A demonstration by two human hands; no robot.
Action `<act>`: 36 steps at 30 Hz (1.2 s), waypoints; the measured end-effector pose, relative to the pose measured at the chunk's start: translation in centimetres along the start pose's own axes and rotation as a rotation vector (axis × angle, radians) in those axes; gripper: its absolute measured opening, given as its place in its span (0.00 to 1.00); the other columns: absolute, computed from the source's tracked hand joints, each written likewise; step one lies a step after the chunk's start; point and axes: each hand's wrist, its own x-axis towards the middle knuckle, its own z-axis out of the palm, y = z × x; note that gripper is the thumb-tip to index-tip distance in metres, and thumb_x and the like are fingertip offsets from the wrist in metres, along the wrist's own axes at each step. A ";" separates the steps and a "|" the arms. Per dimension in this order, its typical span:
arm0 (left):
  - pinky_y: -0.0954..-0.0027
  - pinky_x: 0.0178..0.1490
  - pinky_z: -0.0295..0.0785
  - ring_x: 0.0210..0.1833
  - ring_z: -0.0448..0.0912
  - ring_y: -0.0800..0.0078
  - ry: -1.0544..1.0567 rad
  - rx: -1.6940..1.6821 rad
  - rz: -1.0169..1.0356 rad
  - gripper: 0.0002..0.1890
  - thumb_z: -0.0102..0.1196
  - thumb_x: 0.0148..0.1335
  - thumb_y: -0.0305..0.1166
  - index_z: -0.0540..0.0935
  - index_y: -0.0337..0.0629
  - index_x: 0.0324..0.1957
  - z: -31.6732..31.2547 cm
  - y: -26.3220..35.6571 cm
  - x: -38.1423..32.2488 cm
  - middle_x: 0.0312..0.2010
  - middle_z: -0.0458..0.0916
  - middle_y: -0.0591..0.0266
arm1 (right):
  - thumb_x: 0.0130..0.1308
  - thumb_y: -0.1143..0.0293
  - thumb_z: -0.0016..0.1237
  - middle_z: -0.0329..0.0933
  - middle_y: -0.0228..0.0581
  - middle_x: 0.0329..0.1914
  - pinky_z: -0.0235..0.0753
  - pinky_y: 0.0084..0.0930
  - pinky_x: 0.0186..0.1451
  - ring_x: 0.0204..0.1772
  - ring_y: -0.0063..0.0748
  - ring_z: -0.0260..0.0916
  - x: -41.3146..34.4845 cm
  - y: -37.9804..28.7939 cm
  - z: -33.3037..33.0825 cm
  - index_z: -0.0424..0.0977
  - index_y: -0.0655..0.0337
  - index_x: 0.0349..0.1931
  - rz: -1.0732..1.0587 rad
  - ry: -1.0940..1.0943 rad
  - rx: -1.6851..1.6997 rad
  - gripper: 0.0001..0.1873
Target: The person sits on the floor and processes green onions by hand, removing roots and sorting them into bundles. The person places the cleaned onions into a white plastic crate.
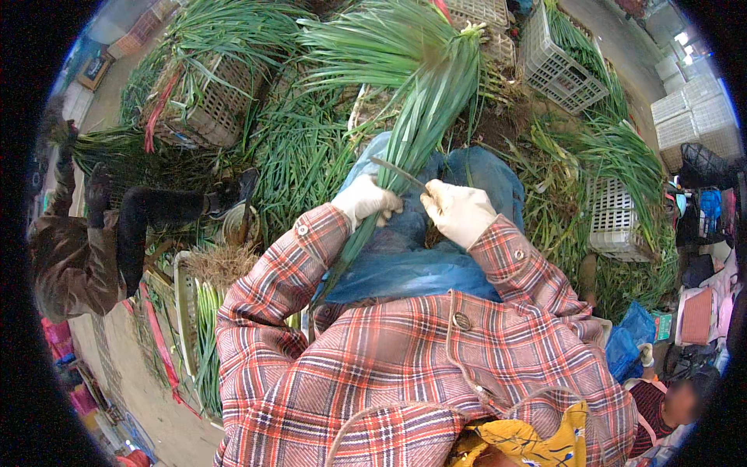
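My left hand (369, 201), in a white glove, is closed around a bunch of long green leaves (421, 133), which look like leek or scallion leaves. The leaf tips trail below that hand across my lap. In my white-gloved right hand (458, 211) is a knife with a narrow blade (398, 173). The blade lies across the leaves just above my left hand; whether it cuts into them I cannot tell. Higher up, the bunch reaches a pile of leafy stalks (379, 49) with pale ends towards the right.
Plastic crates (563, 67) holding greens surround me, one full crate (213, 108) at upper left. Cut leaves (309, 157) cover the ground. Rooted stalks fill a crate (185, 315) by my left elbow. One person (81, 257) works at left; another person (656, 408) is at lower right.
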 end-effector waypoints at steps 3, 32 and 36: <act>0.68 0.19 0.71 0.16 0.75 0.71 -0.054 0.159 0.032 0.16 0.62 0.50 0.23 0.79 0.35 0.44 -0.9 -0.5 0.8 0.24 0.81 0.58 | 0.69 0.61 0.44 0.78 0.47 0.27 0.80 0.42 0.35 0.31 0.51 0.79 -0.3 0.2 0.7 0.72 0.56 0.35 -0.007 0.049 -0.051 0.10; 0.57 0.42 0.77 0.40 0.83 0.53 0.385 1.193 0.226 0.19 0.61 0.54 0.48 0.85 0.53 0.45 2.0 4.9 -5.7 0.33 0.85 0.53 | 0.66 0.61 0.40 0.82 0.55 0.43 0.77 0.49 0.50 0.47 0.59 0.80 2.9 -1.9 3.1 0.78 0.61 0.43 0.213 -0.314 0.267 0.17; 0.66 0.40 0.77 0.36 0.85 0.62 0.374 0.965 0.265 0.15 0.66 0.53 0.43 0.87 0.54 0.43 1.1 5.1 -6.0 0.33 0.86 0.55 | 0.68 0.60 0.39 0.80 0.53 0.34 0.79 0.45 0.46 0.40 0.54 0.80 3.5 -1.2 6.5 0.77 0.67 0.36 -0.179 -0.189 0.001 0.18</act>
